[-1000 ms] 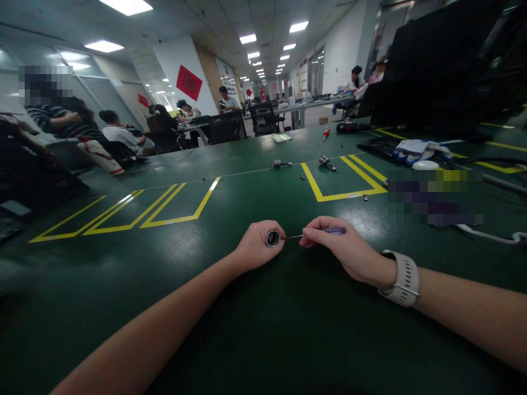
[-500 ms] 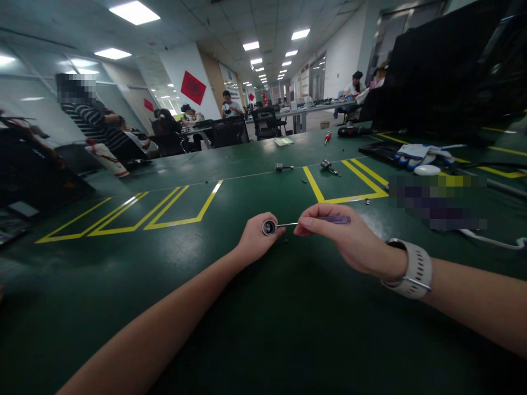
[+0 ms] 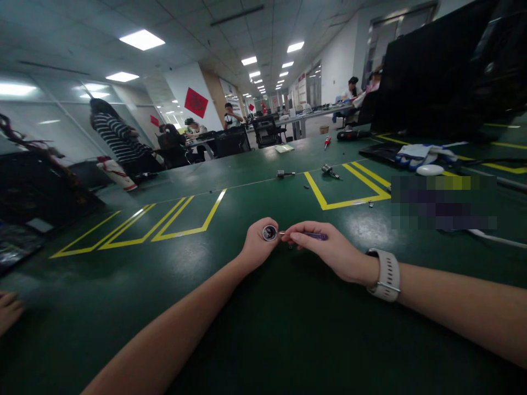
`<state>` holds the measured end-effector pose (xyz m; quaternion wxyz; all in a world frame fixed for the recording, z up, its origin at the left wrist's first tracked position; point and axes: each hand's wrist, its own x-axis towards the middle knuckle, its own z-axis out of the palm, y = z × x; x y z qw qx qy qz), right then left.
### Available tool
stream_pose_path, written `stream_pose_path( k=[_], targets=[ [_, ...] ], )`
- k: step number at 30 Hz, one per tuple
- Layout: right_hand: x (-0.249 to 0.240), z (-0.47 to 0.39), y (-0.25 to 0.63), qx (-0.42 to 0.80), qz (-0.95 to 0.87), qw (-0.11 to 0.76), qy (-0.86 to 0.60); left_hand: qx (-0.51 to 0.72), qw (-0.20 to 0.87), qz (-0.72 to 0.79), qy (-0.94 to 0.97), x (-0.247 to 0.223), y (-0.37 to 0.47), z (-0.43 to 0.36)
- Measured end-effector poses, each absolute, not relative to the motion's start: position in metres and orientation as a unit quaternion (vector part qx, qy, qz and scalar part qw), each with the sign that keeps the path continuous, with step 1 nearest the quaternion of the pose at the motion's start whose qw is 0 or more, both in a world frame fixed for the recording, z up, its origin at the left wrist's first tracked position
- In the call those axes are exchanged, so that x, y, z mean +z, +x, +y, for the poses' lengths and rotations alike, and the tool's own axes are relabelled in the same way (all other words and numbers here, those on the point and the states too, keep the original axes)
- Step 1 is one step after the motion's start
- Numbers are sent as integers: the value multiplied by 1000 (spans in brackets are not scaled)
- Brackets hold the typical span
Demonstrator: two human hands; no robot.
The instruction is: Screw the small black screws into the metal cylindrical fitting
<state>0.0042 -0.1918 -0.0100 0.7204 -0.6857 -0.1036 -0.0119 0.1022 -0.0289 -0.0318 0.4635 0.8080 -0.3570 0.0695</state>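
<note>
My left hand [image 3: 256, 244] is closed around a small round metal part [image 3: 269, 233], whose ringed open end faces me. From the right, my right hand [image 3: 325, 244] pinches a screwdriver with a purple translucent handle [image 3: 316, 236]. Its thin shaft points left at the side of the metal part; whether the tip touches is hidden by my fingers. A tiny dark piece [image 3: 290, 247] lies on the green table just below my right fingertips.
Two metal parts with thin shafts [image 3: 285, 174] [image 3: 330, 171] lie farther back. Beyond are a red screwdriver [image 3: 327, 142] and a dark power tool [image 3: 353, 135]. Gloves [image 3: 426, 155] and a white mouse [image 3: 430, 170] sit right. Another person's hand [image 3: 9, 311] shows at the left edge.
My right hand has moved left with the screwdriver, closer to my left hand, so less of the shaft shows. Another person's hand has come farther into view at the left edge.
</note>
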Motion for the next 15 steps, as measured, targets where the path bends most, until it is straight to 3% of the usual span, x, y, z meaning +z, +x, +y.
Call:
stream_pose_path(
  k=[7, 15],
  targets=[
    [-14, -192, 5, 79, -66, 823, -558, 61, 469, -364, 802, -30, 101, -28],
    [-18, -194, 7, 89, -48, 858, -503, 77, 479, -346, 803, -30, 98, -29]
  ],
)
